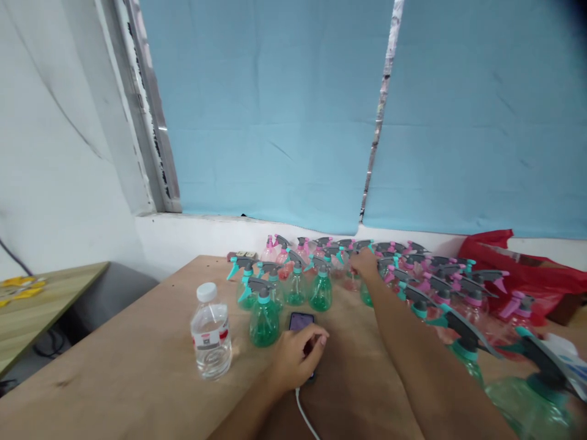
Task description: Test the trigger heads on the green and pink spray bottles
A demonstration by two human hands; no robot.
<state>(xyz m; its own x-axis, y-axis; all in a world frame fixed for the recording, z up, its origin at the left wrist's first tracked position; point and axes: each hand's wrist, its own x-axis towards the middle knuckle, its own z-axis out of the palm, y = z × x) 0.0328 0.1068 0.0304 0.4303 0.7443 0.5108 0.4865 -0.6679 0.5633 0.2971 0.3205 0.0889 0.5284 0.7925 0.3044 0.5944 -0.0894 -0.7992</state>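
My left hand (298,356) rests on the table over a phone (301,320), its fingers loosely curled with nothing visible in them. A white cable (300,404) runs from the phone's near end. My right hand (364,264) reaches forward among the spray bottles, its fingers closed at the neck of a pinkish spray bottle (352,282); the fingertips are partly hidden. Left of it stand several green spray bottles (265,321) with grey and teal trigger heads. Pink spray bottles (472,308) and more green ones crowd around and beyond my right forearm.
A clear water bottle (211,342) with a white cap stands on the wooden table (132,360) at left. A red plastic bag (527,275) lies at the back right. Blue sheets (275,110) cover the window behind. Another table (46,305) bears yellow pieces at far left.
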